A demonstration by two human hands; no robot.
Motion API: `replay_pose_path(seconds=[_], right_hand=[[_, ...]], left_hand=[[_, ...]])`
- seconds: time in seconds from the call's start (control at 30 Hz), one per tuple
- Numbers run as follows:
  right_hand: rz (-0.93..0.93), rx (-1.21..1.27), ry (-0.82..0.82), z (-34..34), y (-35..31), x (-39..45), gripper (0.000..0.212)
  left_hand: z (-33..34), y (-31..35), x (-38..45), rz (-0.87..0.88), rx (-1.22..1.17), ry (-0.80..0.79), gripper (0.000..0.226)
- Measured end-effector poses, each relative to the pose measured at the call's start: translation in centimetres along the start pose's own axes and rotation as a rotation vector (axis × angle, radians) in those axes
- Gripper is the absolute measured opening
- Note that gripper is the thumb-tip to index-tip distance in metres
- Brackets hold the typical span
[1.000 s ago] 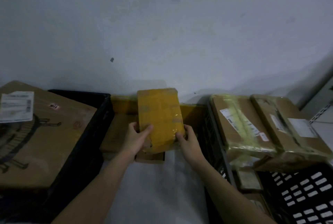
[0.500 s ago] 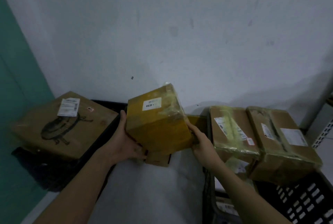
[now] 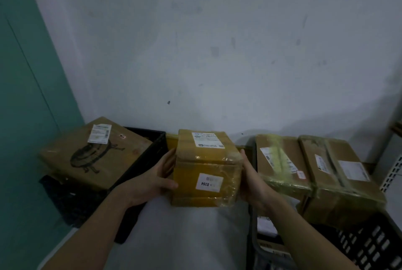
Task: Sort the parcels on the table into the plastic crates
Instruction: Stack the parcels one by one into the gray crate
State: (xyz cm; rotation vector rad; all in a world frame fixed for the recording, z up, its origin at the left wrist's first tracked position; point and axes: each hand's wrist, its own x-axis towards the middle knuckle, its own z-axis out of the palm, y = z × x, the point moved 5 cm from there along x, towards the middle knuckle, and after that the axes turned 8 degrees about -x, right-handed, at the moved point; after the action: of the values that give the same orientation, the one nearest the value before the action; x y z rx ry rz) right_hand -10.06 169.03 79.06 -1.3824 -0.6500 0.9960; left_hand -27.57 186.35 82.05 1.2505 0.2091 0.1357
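I hold a yellow-brown taped cardboard parcel (image 3: pixel 206 169) above the white table (image 3: pixel 185 237), between two crates. Its top carries a shipping label and its near face a small white sticker. My left hand (image 3: pixel 152 180) grips its left side and my right hand (image 3: pixel 253 182) presses its right side. A black plastic crate (image 3: pixel 150 152) on the left holds a large brown box (image 3: pixel 91 154) with a drawing and a label. A dark crate (image 3: pixel 369 245) on the right holds two taped brown parcels (image 3: pixel 280 165) (image 3: pixel 339 178).
More yellow-brown cardboard (image 3: pixel 171 141) lies on the table behind the held parcel, against the grey wall. A teal wall panel (image 3: pixel 26 117) stands at the left. A white slotted shelf upright (image 3: pixel 393 172) is at the far right. Smaller packets (image 3: pixel 265 224) lie low in the right crate.
The parcel has been turned in my hands, so its labelled top and stickered near face now show, and it sits level between both hands. The view has swung left.
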Motion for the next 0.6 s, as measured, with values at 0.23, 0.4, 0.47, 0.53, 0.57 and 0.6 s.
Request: replay_pose_path(seconds=[0.23,0.4,0.47,0.53,0.57,0.6], right_hand=[[-0.096,0.03,-0.053,0.5,-0.6,-0.3,0.055],[-0.128,-0.114,-0.1,1.7,-0.8,-0.1,0.059],[-0.119,-0.138,-0.108,2.2,-0.8,0.1,0.064],[-0.115,-0.151,-0.106,2.5,-0.8,0.4,0.071],[-0.117,-0.156,-0.099,2.6,-0.8,0.5,0.07],[-0.121,-0.161,-0.085,2.8,-0.9,0.7,0.066]], left_hand=[[-1.4,-0.1,-0.2,-0.055,-0.143,-0.164,0.088],[-2.5,-0.3,1.6,-0.003,0.026,0.107,0.075],[-3.1,-0.4,1.9,0.028,0.045,0.214,0.091],[-3.6,-0.5,2.1,0.074,0.032,0.262,0.091],[-3.8,-0.5,2.2,0.095,0.019,0.275,0.086],[-3.8,-0.6,2.2,0.115,0.006,0.288,0.08]])
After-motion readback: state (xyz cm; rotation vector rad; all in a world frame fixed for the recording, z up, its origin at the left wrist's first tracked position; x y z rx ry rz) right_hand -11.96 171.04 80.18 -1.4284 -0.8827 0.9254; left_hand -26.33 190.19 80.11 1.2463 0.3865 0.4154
